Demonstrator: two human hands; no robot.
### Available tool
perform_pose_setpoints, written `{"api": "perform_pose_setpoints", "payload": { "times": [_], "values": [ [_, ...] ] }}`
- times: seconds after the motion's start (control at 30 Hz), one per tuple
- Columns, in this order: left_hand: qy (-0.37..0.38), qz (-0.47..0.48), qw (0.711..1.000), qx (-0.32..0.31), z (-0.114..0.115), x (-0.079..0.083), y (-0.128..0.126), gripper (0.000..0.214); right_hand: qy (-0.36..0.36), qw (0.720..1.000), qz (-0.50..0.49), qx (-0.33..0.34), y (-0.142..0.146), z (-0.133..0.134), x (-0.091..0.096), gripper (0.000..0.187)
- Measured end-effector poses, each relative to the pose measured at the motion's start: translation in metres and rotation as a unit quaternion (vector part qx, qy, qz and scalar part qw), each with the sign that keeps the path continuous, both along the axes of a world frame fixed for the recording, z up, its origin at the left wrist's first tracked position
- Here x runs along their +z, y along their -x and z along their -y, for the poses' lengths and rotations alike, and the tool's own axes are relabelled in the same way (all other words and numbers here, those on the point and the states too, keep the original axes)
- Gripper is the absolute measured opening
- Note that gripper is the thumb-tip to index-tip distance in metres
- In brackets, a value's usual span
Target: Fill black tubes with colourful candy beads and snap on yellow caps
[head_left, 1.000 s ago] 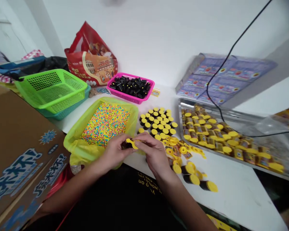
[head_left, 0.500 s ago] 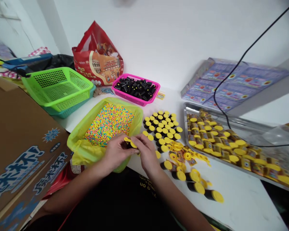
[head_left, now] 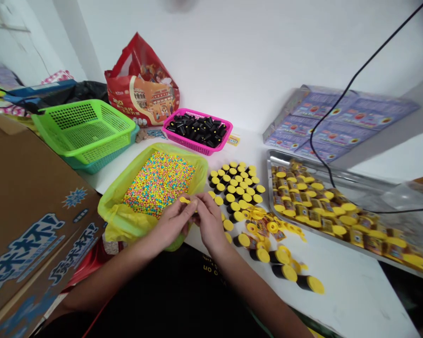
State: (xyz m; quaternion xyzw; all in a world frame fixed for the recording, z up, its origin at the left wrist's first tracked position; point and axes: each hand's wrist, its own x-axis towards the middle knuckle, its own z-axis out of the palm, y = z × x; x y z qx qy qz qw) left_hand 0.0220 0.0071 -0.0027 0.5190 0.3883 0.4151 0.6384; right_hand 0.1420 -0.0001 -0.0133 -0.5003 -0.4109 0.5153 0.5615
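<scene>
While the left hand (head_left: 172,224) and right hand (head_left: 210,223) meet just above the yellow-green plastic bag (head_left: 118,220), their fingers (head_left: 198,203) pinch a small yellow cap (head_left: 184,200) between them; multicoloured candy beads (head_left: 158,185) fill the bag, and yellow-capped black tubes (head_left: 234,185) stand in rows just beside it on the worktop (head_left: 341,295).

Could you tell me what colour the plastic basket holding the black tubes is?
The plastic basket is hot pink, best seen in the head view.
</scene>
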Motion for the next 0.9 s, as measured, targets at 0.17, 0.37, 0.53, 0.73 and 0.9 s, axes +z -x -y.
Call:
{"api": "perform_pose_setpoints", "payload": {
  "times": [0.17, 0.37, 0.53, 0.73, 0.9],
  "values": [
    [0.049, 0.061, 0.996, 0.044, 0.001, -0.007, -0.007, 0.053, -0.072, 0.99, 0.125, 0.006, 0.002, 0.003, 0.008, 0.03],
    [0.093, 0.156, 0.98, 0.076, 0.007, 0.005, -0.012, 0.048, -0.017, 0.999, -0.02, -0.019, 0.011, 0.003, -0.008, 0.022],
    [0.103, 0.172, 0.975, 0.09, 0.01, 0.008, -0.016, 0.048, -0.03, 0.998, -0.028, -0.04, 0.015, 0.006, -0.009, 0.022],
    [0.152, 0.143, 0.976, 0.062, 0.002, 0.009, -0.003, 0.048, -0.128, 0.984, 0.095, 0.083, -0.02, 0.0, 0.008, 0.032],
    [0.166, 0.171, 0.969, -0.062, -0.001, 0.008, 0.004, 0.049, -0.138, 0.958, 0.029, 0.25, -0.038, -0.007, 0.009, 0.055]
  ]
}}
